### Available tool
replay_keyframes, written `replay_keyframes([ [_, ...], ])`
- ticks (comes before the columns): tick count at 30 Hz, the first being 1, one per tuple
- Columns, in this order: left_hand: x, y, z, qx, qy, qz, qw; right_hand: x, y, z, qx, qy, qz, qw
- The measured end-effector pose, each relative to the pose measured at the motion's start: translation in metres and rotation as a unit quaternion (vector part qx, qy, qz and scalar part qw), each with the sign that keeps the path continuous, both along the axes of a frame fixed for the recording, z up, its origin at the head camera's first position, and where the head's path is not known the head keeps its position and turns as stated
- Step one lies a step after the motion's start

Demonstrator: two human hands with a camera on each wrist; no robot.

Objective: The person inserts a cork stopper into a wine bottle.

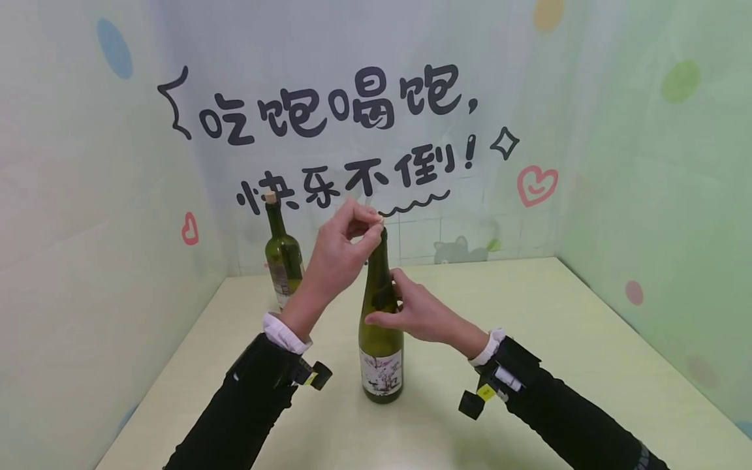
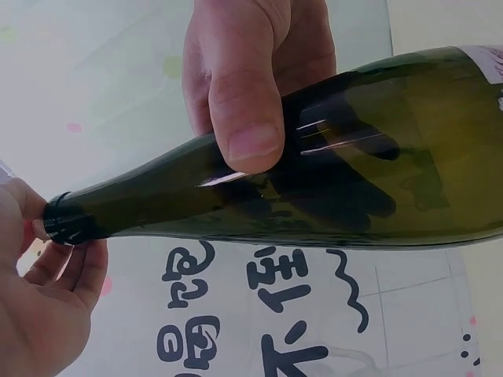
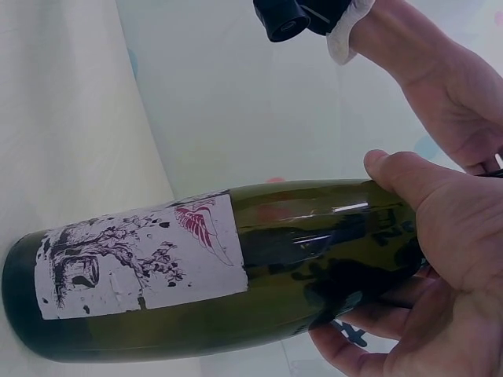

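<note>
A green glass wine bottle (image 1: 380,336) with a blossom-tree label (image 3: 141,259) stands upright on the table. My right hand (image 1: 425,310) grips it around the shoulder, thumb on the near side; the right wrist view shows fingers wrapping behind the glass. At the bottle's mouth (image 2: 67,218), my left hand (image 1: 343,251) pinches a small pale cork (image 1: 381,220) between thumb and fingers. Most of that cork is hidden by the fingertips. How deep it sits in the neck I cannot tell.
Behind my left wrist stands a second green bottle (image 1: 284,254) with a cork (image 1: 270,196) in its mouth. The pale table (image 1: 482,391) meets printed wall sheets (image 1: 646,215) at the back and both sides.
</note>
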State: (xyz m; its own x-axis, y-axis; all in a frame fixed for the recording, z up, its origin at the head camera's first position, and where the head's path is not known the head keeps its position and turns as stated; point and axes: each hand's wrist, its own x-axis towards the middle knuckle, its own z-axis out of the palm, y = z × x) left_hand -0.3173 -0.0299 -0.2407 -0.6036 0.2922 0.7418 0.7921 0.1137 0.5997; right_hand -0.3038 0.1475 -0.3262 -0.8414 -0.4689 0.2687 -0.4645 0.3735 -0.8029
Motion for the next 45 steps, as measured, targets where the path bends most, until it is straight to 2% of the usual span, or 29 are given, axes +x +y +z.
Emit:
replay_keyframes([
  [15, -0.005, 0.005, -0.006, 0.018, 0.022, 0.009, 0.9996, -0.002, 0.001, 0.0, 0.004, 0.004, 0.007, 1.0],
  [24, -0.006, 0.004, -0.008, 0.011, 0.041, 0.019, 0.9989, -0.004, 0.0, -0.001, -0.001, 0.004, 0.001, 1.0],
  [33, -0.006, 0.007, -0.017, 0.007, 0.118, 0.038, 0.9922, -0.002, 0.001, -0.003, -0.019, -0.002, 0.013, 0.9997],
  [38, -0.002, 0.003, -0.023, -0.011, 0.134, 0.06, 0.9891, -0.001, 0.003, -0.004, -0.017, -0.001, 0.019, 0.9997],
  [42, 0.003, -0.004, -0.028, -0.031, 0.135, 0.073, 0.9877, 0.001, 0.005, -0.004, -0.01, 0.001, 0.018, 0.9998],
  [45, 0.007, -0.009, -0.035, -0.049, 0.101, 0.076, 0.9907, 0.002, 0.008, -0.004, 0.002, 0.005, 0.01, 0.9999],
])
